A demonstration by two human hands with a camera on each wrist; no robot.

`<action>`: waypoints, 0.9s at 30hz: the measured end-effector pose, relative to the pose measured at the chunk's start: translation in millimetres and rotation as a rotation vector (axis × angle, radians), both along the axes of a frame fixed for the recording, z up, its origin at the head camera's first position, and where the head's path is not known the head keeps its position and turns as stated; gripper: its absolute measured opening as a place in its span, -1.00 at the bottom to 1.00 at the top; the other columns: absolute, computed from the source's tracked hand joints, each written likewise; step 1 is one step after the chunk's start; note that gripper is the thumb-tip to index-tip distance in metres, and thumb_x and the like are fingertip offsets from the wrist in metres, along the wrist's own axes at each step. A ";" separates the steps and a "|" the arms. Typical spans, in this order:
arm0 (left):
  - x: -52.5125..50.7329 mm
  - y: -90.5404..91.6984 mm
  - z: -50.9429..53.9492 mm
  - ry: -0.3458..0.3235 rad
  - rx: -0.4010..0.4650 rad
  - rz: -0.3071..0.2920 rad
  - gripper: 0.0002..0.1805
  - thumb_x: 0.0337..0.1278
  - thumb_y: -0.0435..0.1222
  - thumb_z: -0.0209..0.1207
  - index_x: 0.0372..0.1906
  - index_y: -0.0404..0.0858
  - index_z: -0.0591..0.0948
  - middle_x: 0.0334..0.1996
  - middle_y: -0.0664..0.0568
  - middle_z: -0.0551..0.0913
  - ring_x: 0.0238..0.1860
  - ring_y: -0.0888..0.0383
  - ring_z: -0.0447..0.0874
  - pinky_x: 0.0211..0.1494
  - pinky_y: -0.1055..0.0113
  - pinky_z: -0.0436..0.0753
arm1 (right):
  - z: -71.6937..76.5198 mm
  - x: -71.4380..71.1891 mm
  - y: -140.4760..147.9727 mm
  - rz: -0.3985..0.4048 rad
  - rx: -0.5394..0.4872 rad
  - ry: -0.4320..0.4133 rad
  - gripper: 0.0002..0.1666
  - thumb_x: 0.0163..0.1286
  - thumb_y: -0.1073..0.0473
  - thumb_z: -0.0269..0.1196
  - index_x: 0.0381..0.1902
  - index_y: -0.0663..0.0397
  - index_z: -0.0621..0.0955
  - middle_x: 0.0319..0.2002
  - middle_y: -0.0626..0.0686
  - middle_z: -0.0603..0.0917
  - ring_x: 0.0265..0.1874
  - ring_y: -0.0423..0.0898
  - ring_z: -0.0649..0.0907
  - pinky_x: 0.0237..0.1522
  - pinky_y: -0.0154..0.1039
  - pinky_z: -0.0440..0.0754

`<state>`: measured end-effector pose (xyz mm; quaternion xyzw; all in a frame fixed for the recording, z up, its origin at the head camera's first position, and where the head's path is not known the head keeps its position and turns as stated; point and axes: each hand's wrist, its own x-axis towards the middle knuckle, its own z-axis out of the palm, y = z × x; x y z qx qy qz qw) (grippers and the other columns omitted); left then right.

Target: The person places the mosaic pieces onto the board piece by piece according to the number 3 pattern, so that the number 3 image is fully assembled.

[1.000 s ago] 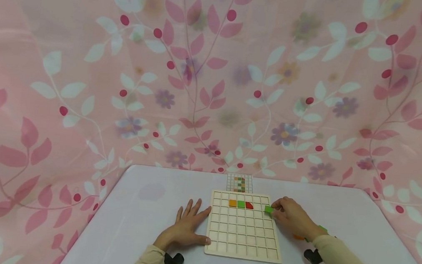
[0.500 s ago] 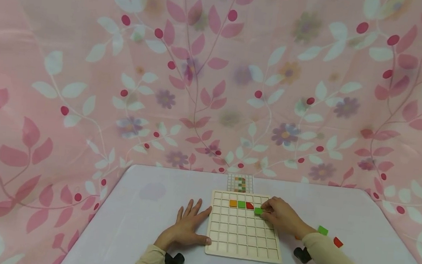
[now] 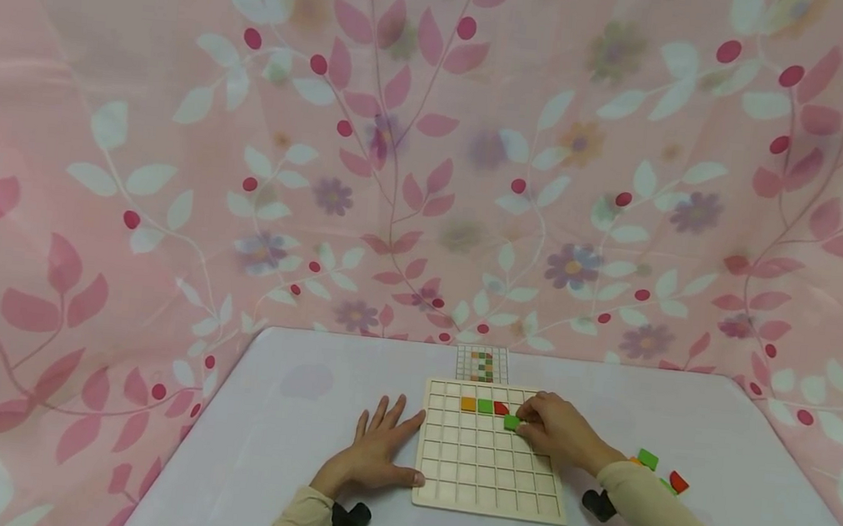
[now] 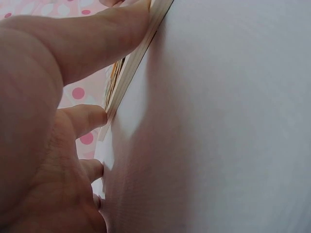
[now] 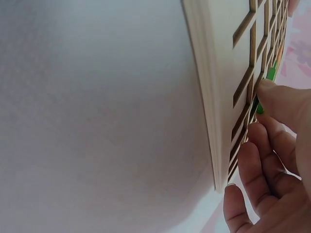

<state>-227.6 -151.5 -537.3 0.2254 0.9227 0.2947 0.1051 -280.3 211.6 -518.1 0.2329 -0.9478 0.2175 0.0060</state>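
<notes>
A pale wooden grid board [image 3: 482, 469] lies on the table. In one of its upper rows sit an orange tile [image 3: 468, 404], a green tile [image 3: 485, 406] and a red tile with a rounded corner [image 3: 501, 409]. My right hand [image 3: 561, 430] pinches another green tile [image 3: 511, 422] between thumb and finger, just below and right of the red one. In the right wrist view the thumb [image 5: 282, 99] partly covers that tile. My left hand [image 3: 373, 455], fingers spread, rests on the table with thumb and forefinger touching the board's left edge.
Behind the board lies a small printed pattern card [image 3: 483, 364] with a grid of coloured squares. Right of my right forearm are loose tiles, among them a green one [image 3: 648, 459] and a red one [image 3: 678, 482]. A floral curtain [image 3: 429, 172] hangs behind the table [image 3: 334, 406].
My right hand has moved left from the board's right edge with the green tile, to beside the red tile. Loose tiles have come out from behind the forearm. The left hand stays put.
</notes>
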 end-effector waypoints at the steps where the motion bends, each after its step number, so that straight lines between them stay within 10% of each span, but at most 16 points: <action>1: -0.1 -0.1 0.2 0.001 -0.002 0.000 0.14 0.12 0.15 0.49 0.70 -0.15 0.20 0.73 -0.36 -0.16 0.71 -0.42 -0.40 0.58 -0.53 -0.33 | 0.4 -0.3 -0.2 0.008 -0.002 0.004 -0.79 0.41 0.07 0.47 -0.09 0.01 0.74 -0.18 -0.14 0.70 -0.16 -0.22 0.61 0.02 -0.09 0.69; 27: -0.8 0.5 0.0 0.006 -0.012 0.001 0.14 0.11 0.15 0.49 0.69 -0.15 0.21 0.72 -0.36 -0.14 0.71 -0.43 -0.39 0.58 -0.54 -0.31 | 3.5 -6.1 -13.9 0.040 -0.100 0.031 -0.88 0.20 0.18 0.58 -0.28 0.00 0.85 -0.33 -0.19 0.76 -0.35 -0.33 0.61 -0.25 -0.33 0.66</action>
